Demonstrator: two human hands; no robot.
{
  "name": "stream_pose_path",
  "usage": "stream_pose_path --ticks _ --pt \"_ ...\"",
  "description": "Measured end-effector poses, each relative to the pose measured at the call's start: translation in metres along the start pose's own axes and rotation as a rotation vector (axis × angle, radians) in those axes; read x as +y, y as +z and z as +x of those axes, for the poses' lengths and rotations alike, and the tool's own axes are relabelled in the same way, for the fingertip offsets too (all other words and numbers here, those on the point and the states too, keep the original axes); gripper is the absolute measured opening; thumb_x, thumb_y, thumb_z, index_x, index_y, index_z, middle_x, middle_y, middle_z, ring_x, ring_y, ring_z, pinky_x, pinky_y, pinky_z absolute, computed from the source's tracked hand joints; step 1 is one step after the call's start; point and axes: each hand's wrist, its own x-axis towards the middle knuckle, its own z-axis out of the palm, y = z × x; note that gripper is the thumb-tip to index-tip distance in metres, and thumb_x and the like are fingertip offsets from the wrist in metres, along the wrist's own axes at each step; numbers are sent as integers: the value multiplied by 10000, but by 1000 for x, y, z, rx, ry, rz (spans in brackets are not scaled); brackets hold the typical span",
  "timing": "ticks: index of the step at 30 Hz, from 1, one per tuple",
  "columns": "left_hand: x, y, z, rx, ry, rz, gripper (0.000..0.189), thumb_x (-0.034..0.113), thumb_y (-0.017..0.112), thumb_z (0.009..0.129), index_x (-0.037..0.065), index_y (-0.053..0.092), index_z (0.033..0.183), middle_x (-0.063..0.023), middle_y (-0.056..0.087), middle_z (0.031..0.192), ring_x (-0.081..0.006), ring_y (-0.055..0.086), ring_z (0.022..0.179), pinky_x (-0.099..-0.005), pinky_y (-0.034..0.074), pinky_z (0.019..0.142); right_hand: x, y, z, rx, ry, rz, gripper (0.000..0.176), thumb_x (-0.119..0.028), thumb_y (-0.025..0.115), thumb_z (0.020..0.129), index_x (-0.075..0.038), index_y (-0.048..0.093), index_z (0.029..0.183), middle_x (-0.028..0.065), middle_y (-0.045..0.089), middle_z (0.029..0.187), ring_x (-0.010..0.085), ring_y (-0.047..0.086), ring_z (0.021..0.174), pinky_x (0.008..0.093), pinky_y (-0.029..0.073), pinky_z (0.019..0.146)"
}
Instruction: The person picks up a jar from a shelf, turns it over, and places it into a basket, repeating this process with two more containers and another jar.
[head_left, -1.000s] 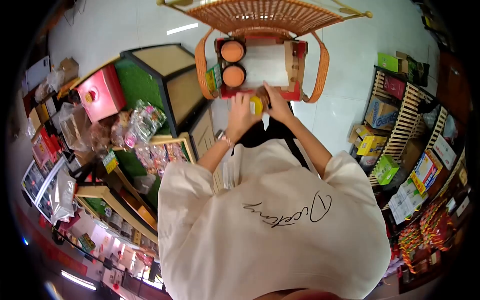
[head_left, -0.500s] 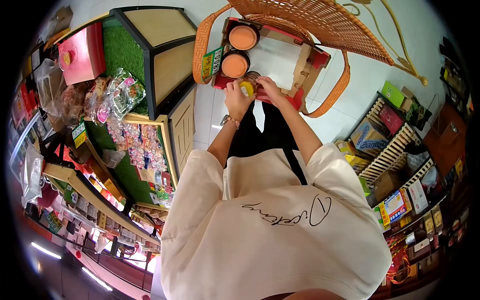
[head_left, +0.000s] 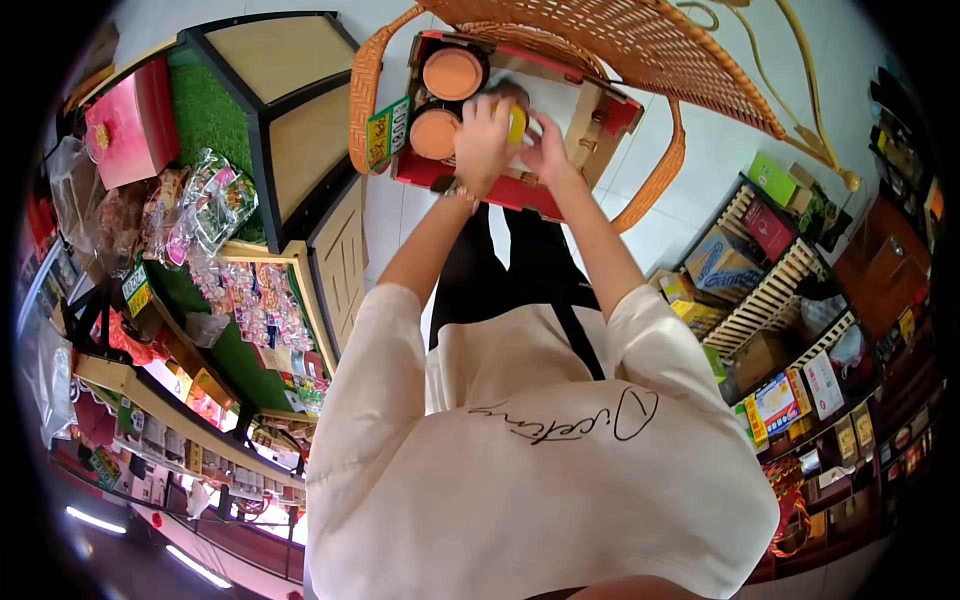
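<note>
A clear jar with a round yellow label (head_left: 518, 122) is between my hands, over the near side of a shallow red cardboard box (head_left: 490, 190). My left hand (head_left: 484, 145) curls around the jar's left side. On the right, my right hand (head_left: 545, 150) has its fingers bent against the jar; they are slightly blurred. Part of the jar is hidden behind my fingers. Left of it in the box stand two jars with orange tops, the far jar (head_left: 452, 73) and the near jar (head_left: 434, 134), which my left hand almost touches.
The box sits on a wicker stand with looped handles (head_left: 655, 185) and a woven back (head_left: 640, 50). A green price tag (head_left: 388, 135) hangs at its left. Display shelves with packaged goods (head_left: 260, 300) stand left, and a slatted rack with boxes (head_left: 770, 290) right.
My hands have moved the yellow-labelled jar from the box's near edge farther over the box, beside the two orange-topped jars. The whole view has shifted slightly left.
</note>
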Motion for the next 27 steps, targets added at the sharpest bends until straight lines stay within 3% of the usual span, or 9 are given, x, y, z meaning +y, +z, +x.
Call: stream_pose_path --ticks 2,6,12,17,20,22,24,26,27 --pt "7 -1 23 -25 14 32 600 172 766 580 148 534 1133 -57 523 1082 -286 524 980 -376 532 702 -15 4 13 -97 -18 39 427 -354 561 828 -176 457 1202 74 420 1197 268 464 1044 425 418 865" --pt "3 19 56 -47 -1 156 578 163 731 609 135 520 1145 -61 521 1094 -300 502 1012 -381 538 686 -41 33 10 -99 -28 106 372 -316 533 842 -168 464 1176 88 432 1183 277 463 1039 448 418 872" --pt "7 29 56 34 3 132 591 156 714 640 158 501 1191 -46 504 1188 -283 494 1063 -372 528 752 -46 21 15 -110 -35 131 349 -277 535 843 -146 463 1158 106 479 1157 280 498 1025 456 432 880" --pt "3 7 28 13 -13 -25 711 127 730 665 120 412 1301 -148 421 1296 -345 458 1151 -412 478 863 -34 7 -1 -96 -42 -10 452 -298 532 863 -153 416 1275 111 433 1294 281 450 1153 460 393 968" --pt "-3 5 -24 112 -181 -210 689 140 712 707 79 389 1313 -173 415 1298 -377 459 1133 -424 453 881 -30 -4 -27 -114 -62 -138 507 -321 542 871 -147 395 1323 124 444 1325 279 462 1169 453 406 976" --pt "-7 3 -75 -71 -453 -242 581 186 682 750 36 440 1256 -191 478 1238 -377 485 1100 -421 448 870 -23 -19 -39 -119 -36 -237 494 -330 549 868 -144 418 1306 124 467 1304 277 486 1141 444 426 958" --pt "-37 31 -145 -168 -516 -436 457 220 654 771 31 521 1165 -195 569 1109 -360 539 1028 -413 455 856 -15 -23 -58 -15 6 -406 483 -355 500 892 -147 419 1320 116 458 1324 261 480 1160 419 404 983" --pt "-33 11 -216 -248 -636 -553 386 262 621 786 33 569 1092 -194 617 1002 -356 572 972 -424 456 846 -3 -44 -66 7 -18 -438 443 -352 495 895 -152 456 1288 108 476 1305 253 497 1135 394 417 965" --pt "-36 16 -261 -189 -568 -410 398 295 603 785 43 574 1092 -202 622 987 -375 582 938 -433 458 838 4 -63 -65 -22 3 -378 419 -343 504 890 -154 477 1264 98 493 1282 248 503 1112 392 427 943"
